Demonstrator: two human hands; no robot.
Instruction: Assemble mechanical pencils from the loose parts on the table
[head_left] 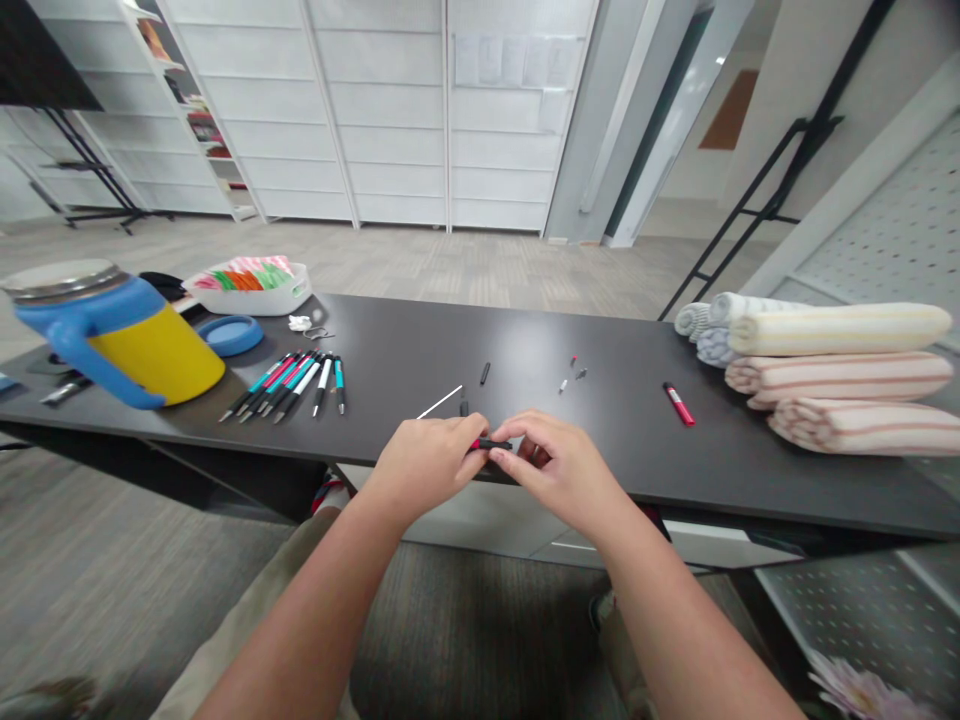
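My left hand point(431, 462) pinches the red end of a red-and-black pen part point(495, 444) close to the desk's front edge. The fingertips of my right hand point(555, 460) close on its black end, so both hands hold it roughly level. Just beyond my left hand lie a thin white refill point(440, 401) and a small black piece point(463, 408), partly hidden by the fingers. Farther off is a short black tube point(485, 373). To its right are a tiny red piece point(574, 359), what looks like a spring point(581, 374) and a small white piece point(563, 386).
Several assembled pens point(289, 385) lie on the left of the dark desk point(405, 335), beside a blue-and-yellow mug point(150, 345), a blue lid point(230, 335) and a white basket point(259, 298). A red marker-like item point(679, 404) and rolled towels point(840, 375) are on the right.
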